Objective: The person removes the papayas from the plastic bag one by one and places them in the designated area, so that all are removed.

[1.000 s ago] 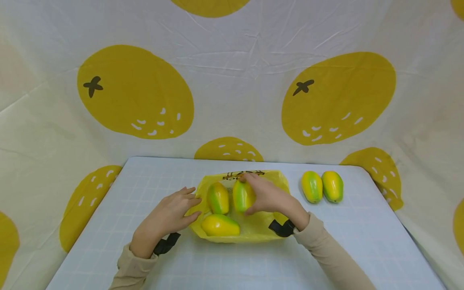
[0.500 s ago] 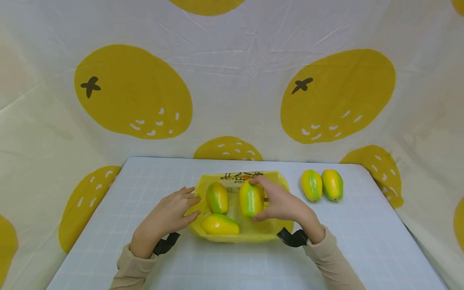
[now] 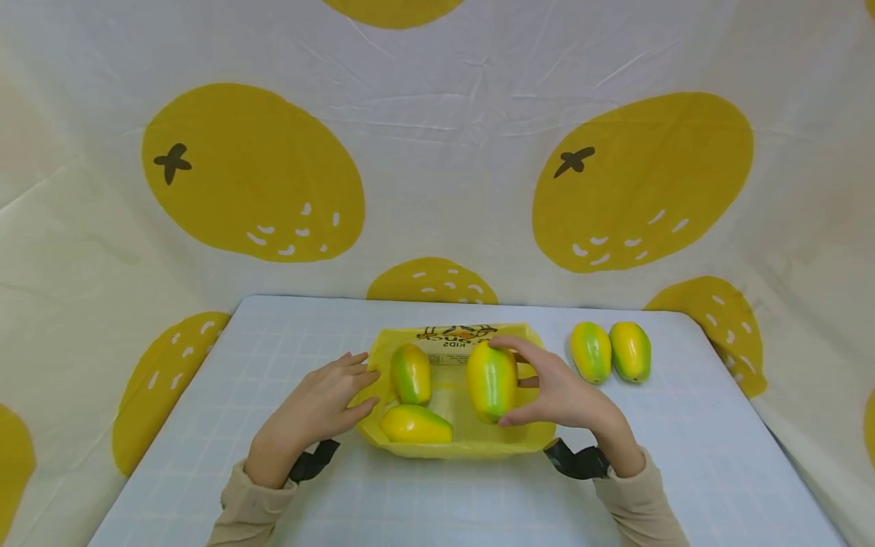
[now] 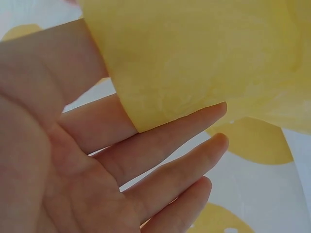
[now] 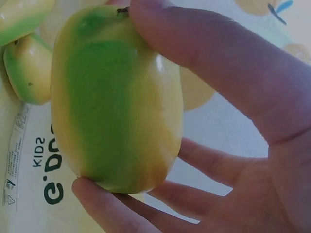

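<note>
A yellow plastic bag (image 3: 472,429) lies open on the table, with print on its far inner wall. Inside at its left are two yellow-green papayas, an upright-lying one (image 3: 412,374) and a sideways one (image 3: 415,424). My right hand (image 3: 563,389) holds another papaya (image 3: 492,380) over the bag's right half, thumb at one end and fingertips at the other; the right wrist view shows this papaya (image 5: 114,107) close up. My left hand (image 3: 328,401) stays at the bag's left edge with straight, spread fingers. In the left wrist view the bag (image 4: 194,58) covers its thumb and index fingertips.
Two more papayas lie side by side at the table's back right, the left one (image 3: 591,352) touching or nearly touching the right one (image 3: 631,352). A white cloth (image 3: 451,190) printed with yellow fruit hangs behind the pale checked table (image 3: 437,501).
My right hand has drawn the held papaya to the right and up toward the camera, away from the two others in the bag. The left hand has hardly moved.
</note>
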The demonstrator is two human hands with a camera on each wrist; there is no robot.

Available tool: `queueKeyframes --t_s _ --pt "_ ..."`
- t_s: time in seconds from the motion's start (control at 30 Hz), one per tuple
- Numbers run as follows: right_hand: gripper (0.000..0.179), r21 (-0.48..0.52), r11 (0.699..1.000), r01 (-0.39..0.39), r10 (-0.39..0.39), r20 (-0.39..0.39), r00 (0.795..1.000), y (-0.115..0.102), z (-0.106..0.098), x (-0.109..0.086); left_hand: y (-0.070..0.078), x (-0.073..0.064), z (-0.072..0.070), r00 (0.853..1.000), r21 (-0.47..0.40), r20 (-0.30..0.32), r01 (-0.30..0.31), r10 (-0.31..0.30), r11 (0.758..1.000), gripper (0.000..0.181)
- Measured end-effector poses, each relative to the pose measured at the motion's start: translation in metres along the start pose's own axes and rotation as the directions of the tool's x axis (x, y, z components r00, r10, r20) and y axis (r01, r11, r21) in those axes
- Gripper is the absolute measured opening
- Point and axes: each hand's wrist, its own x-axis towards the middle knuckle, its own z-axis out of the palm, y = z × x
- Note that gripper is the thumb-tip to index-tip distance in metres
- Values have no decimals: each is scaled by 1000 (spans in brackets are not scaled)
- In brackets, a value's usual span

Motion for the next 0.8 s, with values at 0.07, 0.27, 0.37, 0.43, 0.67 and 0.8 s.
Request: queueKeyframes --t_s 0.07,0.27,0.37,0.43,0.67,0.8 --pt "99 5 1000 23 -23 -6 1000 0 -1 -2 0 -1 0 1000 -3 3 6 -6 1000 37" --pt "99 13 999 52 -52 -22 998 -2 -5 -8 0 -2 -3 1000 9 -5 1 -1 1000 37" --pt "100 17 998 55 -55 -24 998 -2 -7 -11 0 -2 -3 1000 19 -17 -7 7 1000 38" --pt "100 19 998 56 -56 -24 998 -4 -8 -12 0 -1 -2 1000 23 -25 -11 12 1000 38" --pt "100 -2 997 74 -74 -46 996 -11 -13 -20 -1 0 -1 999 22 -40 -15 16 1000 38" --pt "99 -32 996 79 -80 -63 995 -15 -17 -26 0 0 -2 999 30 -39 -10 11 999 37"
